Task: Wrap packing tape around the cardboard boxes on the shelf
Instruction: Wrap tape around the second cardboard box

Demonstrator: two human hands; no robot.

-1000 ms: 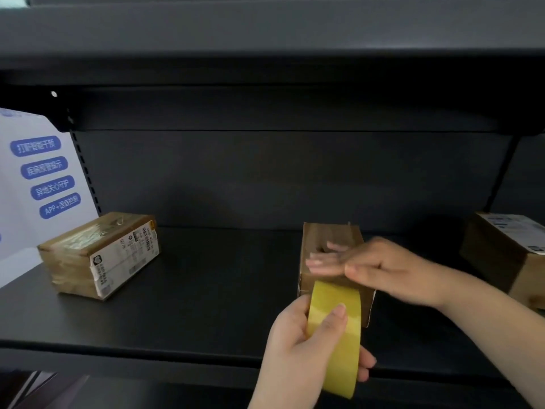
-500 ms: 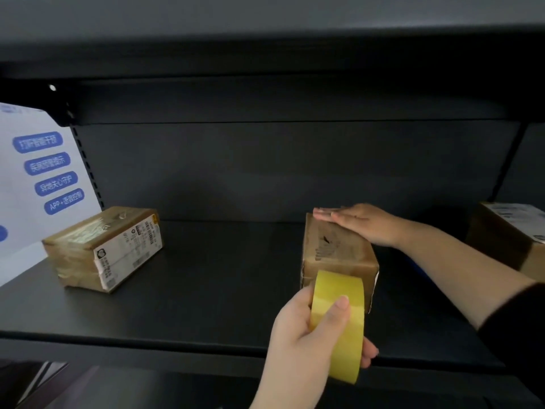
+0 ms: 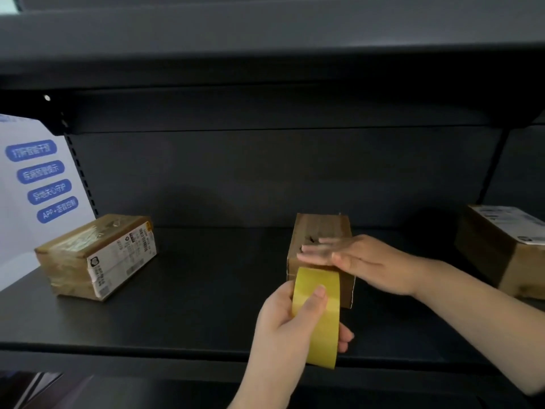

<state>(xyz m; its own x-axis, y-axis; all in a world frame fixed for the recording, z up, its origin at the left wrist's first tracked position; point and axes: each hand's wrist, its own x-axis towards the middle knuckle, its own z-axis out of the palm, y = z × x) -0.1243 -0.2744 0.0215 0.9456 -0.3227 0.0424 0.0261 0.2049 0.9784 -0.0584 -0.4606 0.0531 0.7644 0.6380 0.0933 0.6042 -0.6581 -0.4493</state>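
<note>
A small brown cardboard box stands in the middle of the dark shelf. My right hand lies flat across its top near the front edge, fingers straight and pointing left, blurred by motion. A yellow roll of packing tape is held upright just in front of the box, its upper edge meeting the box's front top edge. My left hand grips the roll, thumb on its outer face and fingers behind it.
A tape-wrapped box with a white shipping label lies at the shelf's left. Another labelled box sits at the right edge. A white sign with blue labels stands far left. An upper shelf overhangs the space.
My right hand slid from the box's far top edge back toward the front edge, near the tape. The roll in my left hand stayed almost in place.
</note>
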